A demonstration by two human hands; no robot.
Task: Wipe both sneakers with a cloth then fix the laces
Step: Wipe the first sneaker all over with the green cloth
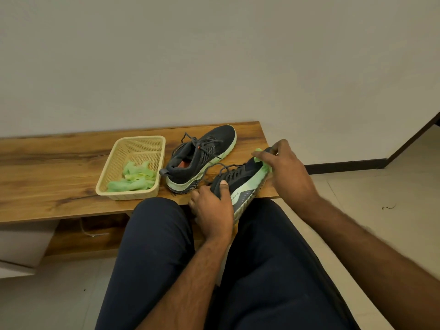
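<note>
The right hand's fingers (pixel 266 155) were curled over a green cloth (pixel 263 168), pressing it against the toe of the near sneaker (pixel 240 184). The left hand (pixel 212 209) gripped that sneaker at its heel end, thumb on top by the collar, fingers wrapped below. The sneaker was tilted on its side at the counter's (pixel 59 167) front edge, above the person's lap. The far sneaker (pixel 200 158) stood on the counter just behind, its laces (pixel 190 139) loose. Beside it to the left sat a basket (pixel 133 144) holding more green cloths (pixel 135 177).
</note>
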